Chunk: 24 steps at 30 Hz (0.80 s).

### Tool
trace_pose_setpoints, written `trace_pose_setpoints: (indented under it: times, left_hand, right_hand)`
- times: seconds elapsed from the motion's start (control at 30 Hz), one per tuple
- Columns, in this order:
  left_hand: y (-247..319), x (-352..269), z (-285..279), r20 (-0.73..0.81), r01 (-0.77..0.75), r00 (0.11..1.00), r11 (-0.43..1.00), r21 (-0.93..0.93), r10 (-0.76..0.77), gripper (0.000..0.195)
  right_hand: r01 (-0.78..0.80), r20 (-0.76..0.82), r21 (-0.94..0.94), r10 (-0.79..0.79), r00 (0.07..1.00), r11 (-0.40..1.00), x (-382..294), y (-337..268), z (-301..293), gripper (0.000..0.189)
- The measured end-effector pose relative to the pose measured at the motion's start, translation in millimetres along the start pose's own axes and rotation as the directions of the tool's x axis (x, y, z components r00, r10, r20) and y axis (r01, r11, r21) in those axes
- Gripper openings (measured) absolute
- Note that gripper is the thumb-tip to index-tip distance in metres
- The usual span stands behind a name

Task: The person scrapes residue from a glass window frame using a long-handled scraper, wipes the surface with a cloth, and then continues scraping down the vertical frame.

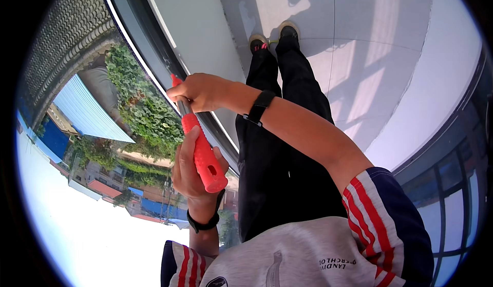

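A short pole-like tool slants across both hands, beside the window. My left hand (185,173) is wrapped around its red textured grip (206,163), which has a hanging hole near its butt end. Further up, my right hand (206,90) closes around the tool near its far end. Between the hands shows a stretch of bare metal shaft (184,106). A red pointed tip (175,80) pokes out past the right hand's fingers. Those fingers hide part of the shaft.
A dark window frame (154,36) runs diagonally along my left, with a pale low wall (196,21) beside it. Beyond the glass lie green plants (142,110) and roofs (92,106). My shoes (289,33) stand on sunlit grey floor tiles (354,56). A white wall (439,63) curves along the right.
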<state>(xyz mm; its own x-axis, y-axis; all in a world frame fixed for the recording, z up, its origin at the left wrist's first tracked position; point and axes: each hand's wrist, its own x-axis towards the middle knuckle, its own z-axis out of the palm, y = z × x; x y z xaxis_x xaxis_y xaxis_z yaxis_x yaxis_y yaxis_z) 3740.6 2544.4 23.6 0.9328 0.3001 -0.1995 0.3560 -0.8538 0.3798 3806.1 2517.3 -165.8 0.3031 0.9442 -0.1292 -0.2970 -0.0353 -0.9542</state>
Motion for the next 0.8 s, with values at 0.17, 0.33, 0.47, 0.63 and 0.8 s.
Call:
trace_pose_setpoints:
  times: [0.17, 0.33, 0.47, 0.63, 0.8]
  left_hand:
    - [-7.9, 2.9, 0.0, -0.051, 0.064, 0.997, 0.998, 0.030, -0.062, 0.036]
    - [-3.0, -2.1, -4.3, -0.059, -0.038, 0.997, 0.997, 0.072, 0.043, 0.035]
    - [-7.0, -0.6, -4.9, -0.048, 0.087, 0.995, 0.996, -0.007, -0.088, 0.036]
    - [-6.0, -3.6, -5.3, -0.063, 0.047, 0.997, 0.999, 0.021, -0.046, 0.037]
    - [-8.3, -5.8, -10.8, -0.077, 0.018, 0.997, 0.999, 0.030, -0.016, 0.036]
  right_hand:
    - [-0.076, 0.070, -0.043, 0.079, 0.994, 0.996, 5.8, -5.2, -11.0, 0.015]
    - [-0.079, 0.074, -0.066, 0.084, 0.994, 0.995, 0.5, -14.5, -5.6, 0.017]
    - [-0.107, 0.081, -0.090, 0.114, 0.990, 0.990, 6.1, -10.9, -8.8, 0.018]
    - [-0.106, 0.102, -0.107, 0.117, 0.988, 0.989, 5.8, -14.3, -8.0, 0.019]
    - [-0.096, 0.090, -0.109, 0.106, 0.990, 0.989, 5.0, -17.4, -3.4, 0.018]
